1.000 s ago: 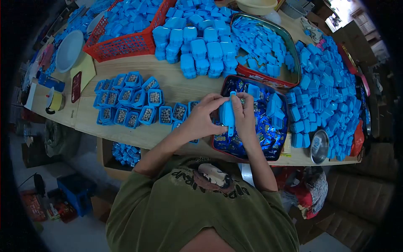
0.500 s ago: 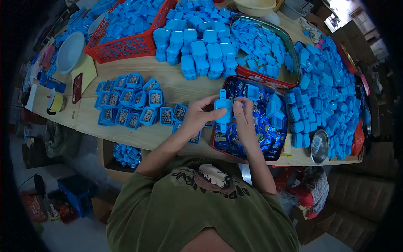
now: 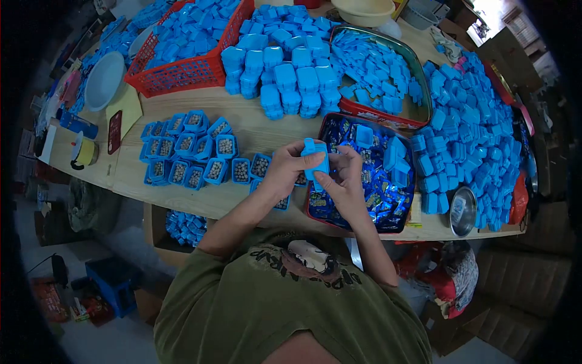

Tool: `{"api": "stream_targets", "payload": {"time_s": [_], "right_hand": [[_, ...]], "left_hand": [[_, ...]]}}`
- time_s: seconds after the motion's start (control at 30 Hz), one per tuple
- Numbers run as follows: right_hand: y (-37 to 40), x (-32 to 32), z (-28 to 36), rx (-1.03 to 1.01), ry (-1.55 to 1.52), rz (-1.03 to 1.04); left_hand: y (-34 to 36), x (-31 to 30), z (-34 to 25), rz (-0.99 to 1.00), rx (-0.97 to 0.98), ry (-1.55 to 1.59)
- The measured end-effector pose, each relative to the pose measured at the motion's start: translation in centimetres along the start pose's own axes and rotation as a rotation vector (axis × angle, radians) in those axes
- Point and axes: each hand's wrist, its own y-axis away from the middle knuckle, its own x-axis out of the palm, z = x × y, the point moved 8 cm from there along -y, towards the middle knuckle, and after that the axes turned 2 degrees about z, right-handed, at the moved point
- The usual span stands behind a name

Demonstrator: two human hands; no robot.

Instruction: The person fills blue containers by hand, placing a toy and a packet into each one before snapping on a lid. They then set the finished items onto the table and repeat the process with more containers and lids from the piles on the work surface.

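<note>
Between my hands is a small light-blue plastic box (image 3: 319, 160) with a flap at its end. My left hand (image 3: 284, 171) grips it from the left, thumb across the top. My right hand (image 3: 347, 187) closes on its right side, the thumb pressing near the lower end. Beneath them lies a red-rimmed tray (image 3: 402, 228) full of shiny dark-blue packets (image 3: 386, 200), with several blue plastic pieces on top. Left of my hands stand blue tubs (image 3: 216, 170) filled with small pale balls; a few are partly hidden by my left hand.
Stacked blue boxes (image 3: 280, 100) stand behind, beside a red basket (image 3: 176, 79) of blue parts. A tray (image 3: 428, 103) of flat blue pieces and a large blue heap (image 3: 467, 127) lie to the right. A metal bowl (image 3: 463, 212) sits near the front edge.
The flaps sticking out at both ends of the box now look folded in. My right thumb has moved onto the lower end of the box. The view has shifted slightly.
</note>
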Motion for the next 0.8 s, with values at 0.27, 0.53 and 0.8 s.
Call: {"api": "stream_targets", "payload": {"time_s": [0.27,0.53,0.8], "right_hand": [[0.5,-1.1,0.0,-0.042,-0.058,-0.035],[0.0,-2.1,1.7,-0.005,0.155,-0.003],[-0.6,-1.8,6.3,-0.393,0.505,-0.109]], "left_hand": [[0.1,1.2,-0.2,0.075,0.077,-0.014],[0.5,0.7,-1.7,-0.003,0.19,-0.318],[2.1,3.5,-3.5,0.076,0.499,-0.776]]}}
